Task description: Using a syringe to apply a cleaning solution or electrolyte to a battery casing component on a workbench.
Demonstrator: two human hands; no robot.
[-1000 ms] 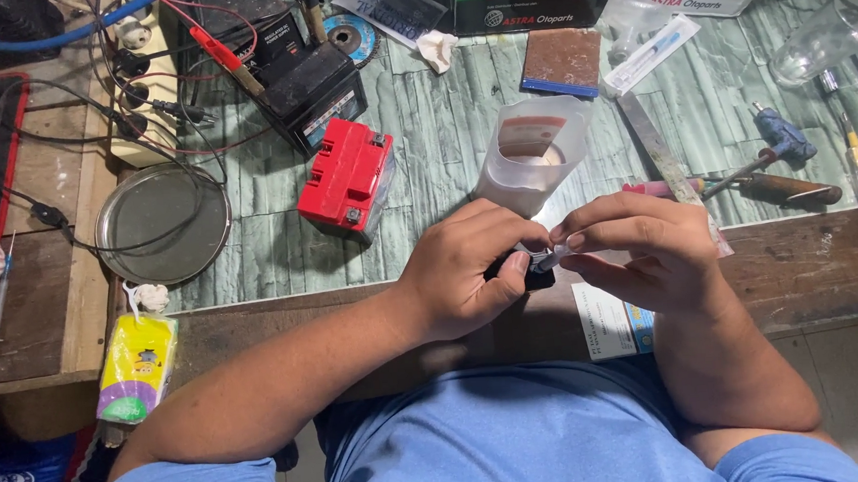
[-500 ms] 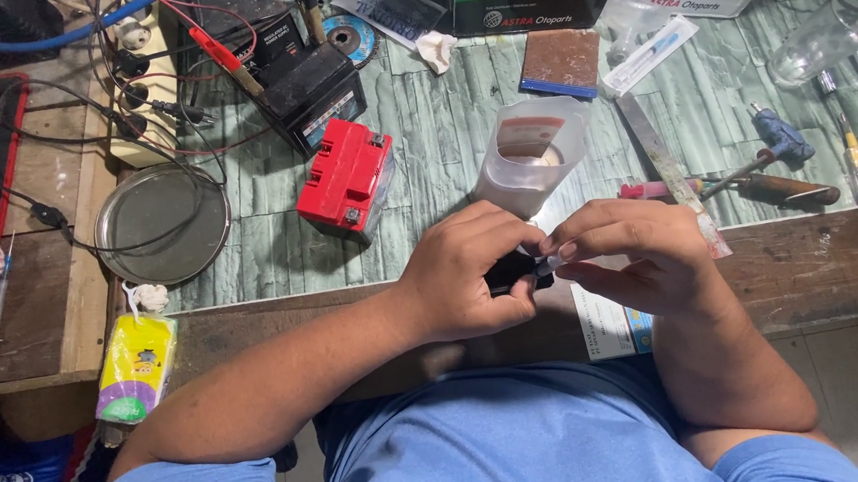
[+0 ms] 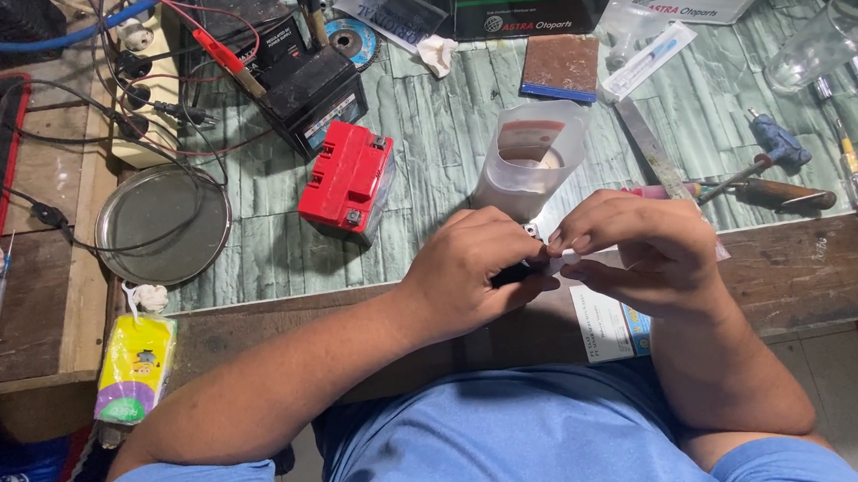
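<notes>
A small black part (image 3: 518,271) sits between the two hands, just above the near edge of the workbench (image 3: 282,270); most of it is hidden by fingers, with a bit of pale metal showing at its top. It looks light and rigid, small enough to slip out, so a firm fingertip pinch on its sides suits it best. The left hand (image 3: 471,273) curls closed around it from the left. The right hand (image 3: 638,253) meets it from the right, thumb and forefinger pressed together on its end. Just beyond the knuckles stands a cloudy plastic jug (image 3: 533,155). Further out to the left lies a red battery (image 3: 346,182), and off to the right a screwdriver (image 3: 769,193).
</notes>
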